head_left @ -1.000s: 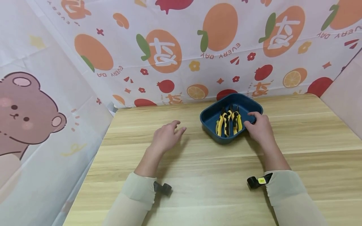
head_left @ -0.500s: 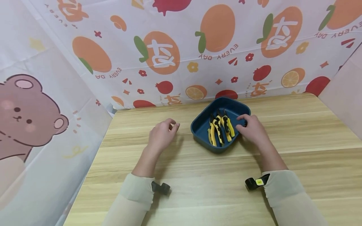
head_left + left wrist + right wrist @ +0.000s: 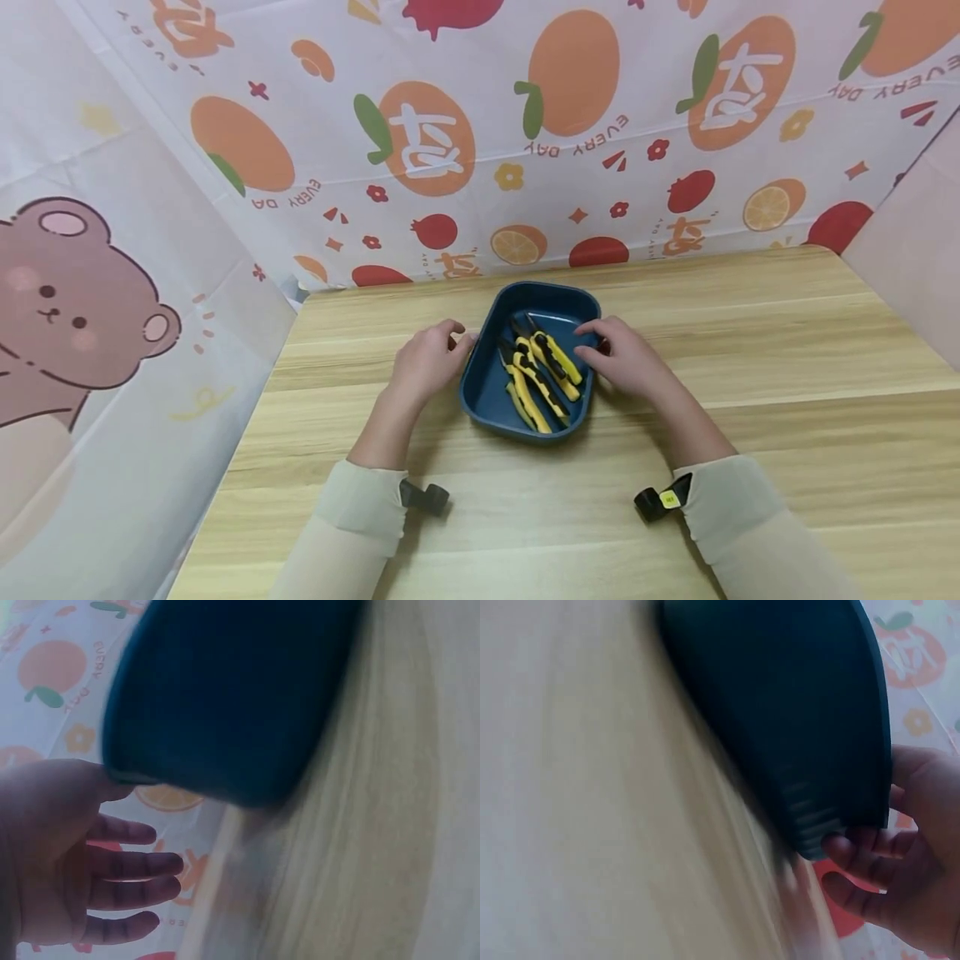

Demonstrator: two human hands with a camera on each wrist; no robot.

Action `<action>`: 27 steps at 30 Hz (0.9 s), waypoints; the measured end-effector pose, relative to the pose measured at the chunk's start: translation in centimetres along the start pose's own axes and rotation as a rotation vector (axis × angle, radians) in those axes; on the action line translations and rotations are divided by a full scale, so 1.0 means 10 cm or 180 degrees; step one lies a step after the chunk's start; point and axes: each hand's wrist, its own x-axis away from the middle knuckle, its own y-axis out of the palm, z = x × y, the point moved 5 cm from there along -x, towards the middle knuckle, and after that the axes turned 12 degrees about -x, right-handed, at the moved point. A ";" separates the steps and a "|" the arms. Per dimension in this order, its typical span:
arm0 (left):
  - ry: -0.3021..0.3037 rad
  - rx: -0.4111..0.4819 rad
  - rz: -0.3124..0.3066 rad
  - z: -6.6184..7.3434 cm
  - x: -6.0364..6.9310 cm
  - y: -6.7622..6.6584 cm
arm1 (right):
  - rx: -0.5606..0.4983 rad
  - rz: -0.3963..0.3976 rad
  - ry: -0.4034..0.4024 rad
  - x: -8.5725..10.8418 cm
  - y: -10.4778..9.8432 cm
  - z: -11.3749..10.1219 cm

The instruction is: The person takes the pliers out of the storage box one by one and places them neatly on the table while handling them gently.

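Note:
A dark blue rectangular tray stands on the table, slightly turned. Inside it, pliers with yellow and black handles lie side by side, their dark noses toward the far end. At the tray's right rim my right hand grips the wall, fingertips over the edge; the right wrist view has fingers curled against its outer side. My left hand is at the left wall. In the left wrist view its thumb meets or nearly meets the tray's edge, while the other fingers extend loosely beneath, apart from it.
The wood-grain table reaches back to a fruit-print cloth. Another cloth with a bear print hangs along the left. Both wrists wear small black cameras.
My right hand has brought the tray leftward and nearer, turning it along the way. The left hand has shifted little, and the tray's left wall now comes up beside it.

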 end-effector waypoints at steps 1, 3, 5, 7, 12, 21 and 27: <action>-0.0008 -0.0014 -0.0005 0.00 0.00 0.00 | -0.0017 -0.0026 -0.0039 0.00 0.03 -0.02; -0.0019 -0.0043 0.0004 -0.01 0.01 0.00 | -0.0062 -0.0079 -0.0110 0.01 0.09 -0.07; -0.0007 -0.0068 0.0021 -0.01 0.01 0.01 | -0.0100 -0.0134 -0.0174 0.01 0.15 -0.11; 0.0012 -0.0084 0.0025 -0.01 0.01 0.01 | -0.0146 -0.0188 -0.0207 0.02 0.20 -0.15; -0.0081 -0.0100 -0.0001 -0.08 0.01 -0.01 | -0.0193 -0.0280 -0.0243 0.03 0.31 -0.24; -0.0417 -0.0112 -0.0252 -0.39 0.01 -0.08 | -0.0525 -0.0811 -0.0338 0.10 0.57 -0.33; -0.0399 -0.0114 -0.0531 -0.53 0.09 -0.05 | -0.0590 -0.1395 -0.0243 0.16 0.75 -0.36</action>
